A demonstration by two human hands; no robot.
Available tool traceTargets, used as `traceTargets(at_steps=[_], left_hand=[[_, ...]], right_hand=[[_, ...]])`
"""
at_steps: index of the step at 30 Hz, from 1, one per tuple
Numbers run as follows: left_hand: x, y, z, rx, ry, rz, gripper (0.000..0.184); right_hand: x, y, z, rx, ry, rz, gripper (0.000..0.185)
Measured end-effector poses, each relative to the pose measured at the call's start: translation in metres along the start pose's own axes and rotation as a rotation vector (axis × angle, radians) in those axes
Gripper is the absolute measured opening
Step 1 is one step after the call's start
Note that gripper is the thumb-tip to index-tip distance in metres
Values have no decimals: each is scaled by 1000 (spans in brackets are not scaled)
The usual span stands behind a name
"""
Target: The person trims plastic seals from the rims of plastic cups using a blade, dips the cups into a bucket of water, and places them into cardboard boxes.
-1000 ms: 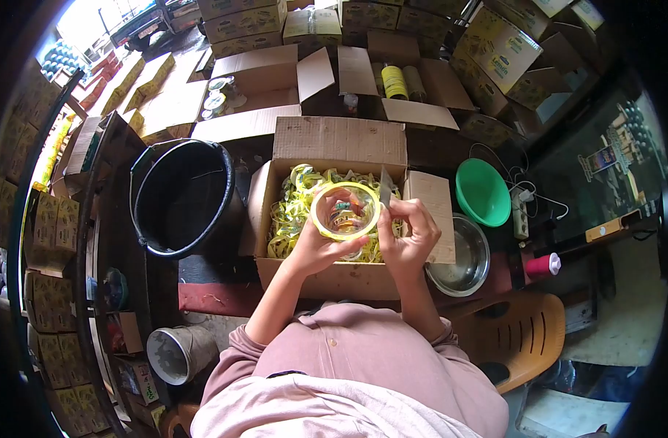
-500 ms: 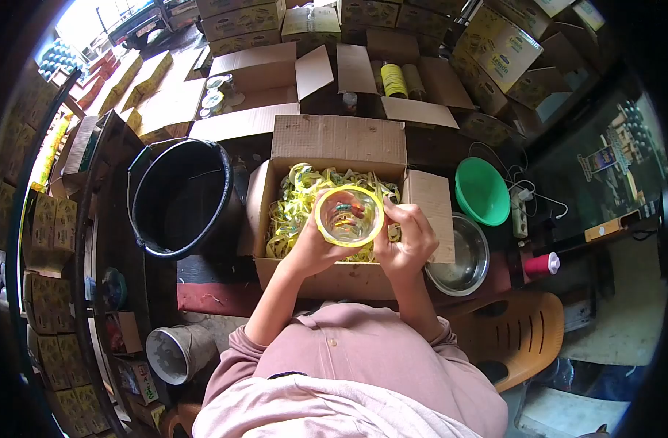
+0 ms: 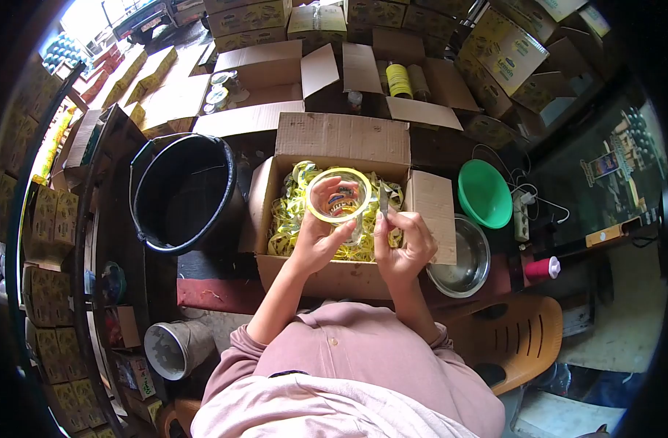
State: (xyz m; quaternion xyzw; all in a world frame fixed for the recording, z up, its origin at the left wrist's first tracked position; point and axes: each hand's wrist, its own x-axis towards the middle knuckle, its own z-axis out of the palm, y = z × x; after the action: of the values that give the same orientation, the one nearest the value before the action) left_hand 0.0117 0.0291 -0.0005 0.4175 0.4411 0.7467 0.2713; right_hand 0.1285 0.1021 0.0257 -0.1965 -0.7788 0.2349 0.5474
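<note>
Hands (image 3: 318, 247) hover over the carton (image 3: 323, 275), left one (image 3: 313, 241) curled round a yellow-rimmed cup (image 3: 343, 207), right one (image 3: 408, 245) pinching a thin strip (image 3: 384, 199).

Two hands over the open carton (image 3: 323, 278), one with a clear cup (image 3: 340, 196).
Above the carton's tangle of yellow strips (image 3: 289, 213), the left hand (image 3: 313, 239) holds the yellow-rimmed cup, its mouth tilted towards the head camera, while the right hand (image 3: 407, 250) pinches a thin grey piece (image 3: 383, 201), perhaps a blade, upright near the rim. Left of the carton stands a black bucket (image 3: 182, 196); to its right are a green bowl (image 3: 485, 193) and a metal bowl (image 3: 465, 257), with a pink spool (image 3: 541, 269) farther right.
</note>
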Motion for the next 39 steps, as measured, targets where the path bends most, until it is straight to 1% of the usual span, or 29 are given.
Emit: traceTargets(at_steps=[2, 5, 10, 14, 16, 20, 23, 25, 29, 32, 39], left_hand=[[-1, 1, 0, -6, -13, 6, 64], [-2, 3, 3, 37, -22, 3, 65], [-2, 0, 8, 110, 22, 17, 68], [-5, 1, 4, 255, -27, 32, 66], [-5, -2, -1, 318, -69, 35, 65], [-2, 7, 0, 230, -64, 11, 65], [0, 10, 2, 213, -62, -1, 66], [0, 8, 2, 211, -65, -2, 66], [-1, 1, -1, 246, -81, 0, 66], [-1, 0, -3, 286, -80, 0, 66], [1, 3, -6, 316, -111, 2, 62]], right_hand=[[-2, -3, -1, -30, -16, -1, 19], [-3, -4, 4, -23, 13, -6, 12], [-3, -7, 4, -48, 20, -2, 12], [3, -5, 3, -31, 26, 10, 12], [5, -1, 2, 55, 10, 26, 11], [8, 3, -2, 153, -55, 87, 11], [5, 1, -3, 109, 6, 52, 11], [4, -1, -4, 83, -17, 39, 11], [6, 1, -4, 19, -20, -24, 19], [7, 2, -1, -27, -3, -48, 19], [9, 4, 0, 3, -33, -38, 19]])
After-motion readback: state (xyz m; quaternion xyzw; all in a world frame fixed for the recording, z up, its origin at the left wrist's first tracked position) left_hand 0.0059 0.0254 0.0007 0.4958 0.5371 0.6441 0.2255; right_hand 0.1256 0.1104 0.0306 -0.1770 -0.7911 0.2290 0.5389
